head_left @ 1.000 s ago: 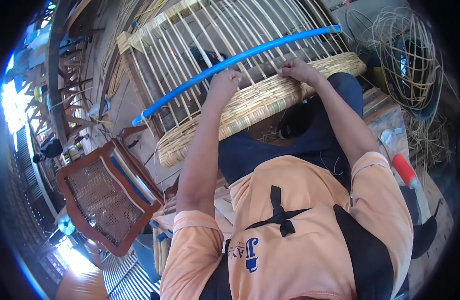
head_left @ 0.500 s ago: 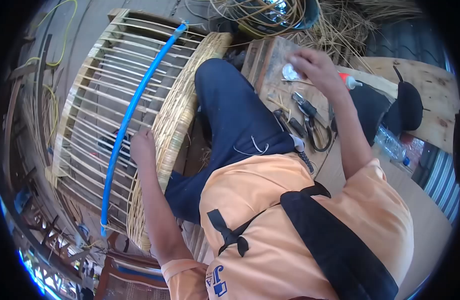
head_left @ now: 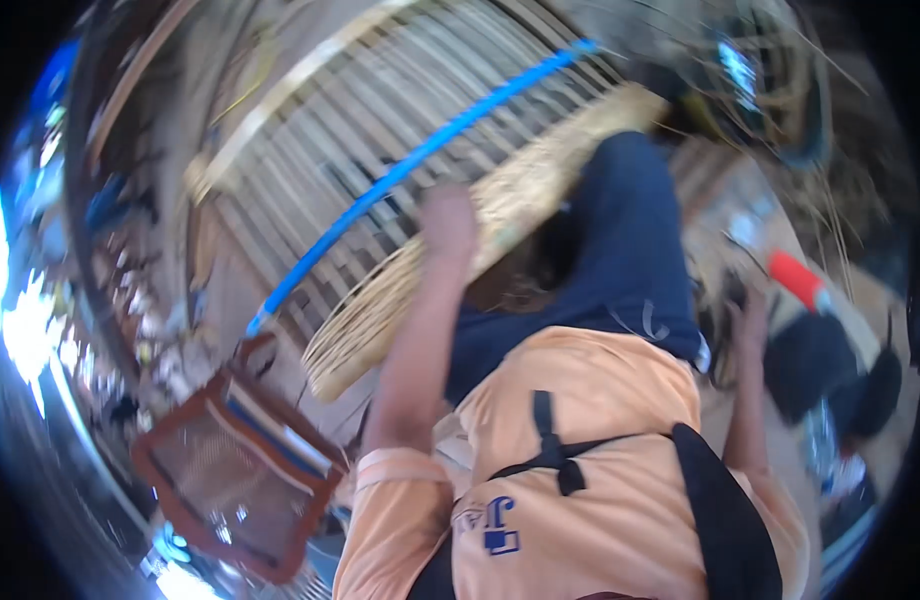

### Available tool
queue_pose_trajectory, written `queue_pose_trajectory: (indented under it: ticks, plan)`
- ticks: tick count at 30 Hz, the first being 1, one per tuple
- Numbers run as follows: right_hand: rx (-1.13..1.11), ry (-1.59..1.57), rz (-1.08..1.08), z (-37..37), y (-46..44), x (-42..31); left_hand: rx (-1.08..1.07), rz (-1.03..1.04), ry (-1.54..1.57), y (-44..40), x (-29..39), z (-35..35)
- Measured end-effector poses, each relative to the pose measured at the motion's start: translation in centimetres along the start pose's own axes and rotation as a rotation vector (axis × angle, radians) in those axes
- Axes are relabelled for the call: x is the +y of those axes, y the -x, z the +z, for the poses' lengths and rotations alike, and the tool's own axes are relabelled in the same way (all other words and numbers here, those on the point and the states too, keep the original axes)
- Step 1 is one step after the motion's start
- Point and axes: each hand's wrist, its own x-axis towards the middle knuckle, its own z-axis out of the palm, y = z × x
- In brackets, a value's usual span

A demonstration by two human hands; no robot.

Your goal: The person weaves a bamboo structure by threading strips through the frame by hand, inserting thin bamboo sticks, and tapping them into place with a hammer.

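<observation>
The woven panel (head_left: 530, 185) is set slantwise across the upper middle of the frame, its thick edge overlapped by the left hand (head_left: 450, 220), just below the blue strip (head_left: 410, 165). The right hand (head_left: 748, 315) is placed at the right, well apart from the panel, near a red bottle (head_left: 796, 280). Both grips are blurred; whether anything is pinched cannot be told.

Blurred clutter (head_left: 130, 295), brightest at the far left.
White glare (head_left: 30, 335) shows at the left edge and again at lower left; near the lower patch, a brown mesh-panelled chair (head_left: 225, 462) stands on greyish floor (head_left: 292, 370).
</observation>
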Motion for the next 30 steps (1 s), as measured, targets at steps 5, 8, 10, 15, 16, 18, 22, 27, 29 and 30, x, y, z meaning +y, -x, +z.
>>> queue_pose_trajectory:
  ticks: [5, 8, 10, 15, 16, 18, 22, 27, 29, 30]
  plan:
    - [0.190, -0.170, -0.047, -1.3, -1.1, -1.1, 0.231, -0.154, 0.305, 1.3, 2.0, -1.2]
    - [0.200, -0.368, -0.088, -2.1, -2.6, -3.7, 0.221, -0.169, 0.344, 3.7, 0.7, -3.9]
    - [0.026, -0.761, 0.013, -5.2, -2.5, -10.0, 0.097, -0.229, 0.327, 4.9, -2.3, -4.3]
    - [-0.593, -1.380, -0.098, -7.3, -1.6, -25.0, 0.146, -0.340, 0.345, 7.6, -6.9, -3.0]
    - [-0.695, -1.294, -0.070, -6.8, -1.8, -27.7, 0.131, -0.321, 0.350, 7.7, -6.9, -3.1]
    - [-0.765, -1.245, -0.213, -3.7, -2.5, -31.2, 0.105, -0.328, 0.327, 7.5, -6.9, -3.5]
    - [-0.922, -1.128, -0.141, 1.4, -4.5, -35.9, 0.093, -0.321, 0.321, 7.1, -6.5, -3.5]
    - [-0.569, -0.848, -0.270, 8.1, -8.0, -38.8, 0.186, -0.241, 0.287, 6.4, -5.1, -2.7]
    - [-0.652, -0.749, -0.261, 7.6, -8.5, -39.3, 0.129, -0.241, 0.290, 6.1, -5.2, -2.9]
    - [-0.743, -0.646, -0.252, 7.2, -8.6, -39.5, 0.067, -0.248, 0.289, 6.1, -5.2, -3.1]
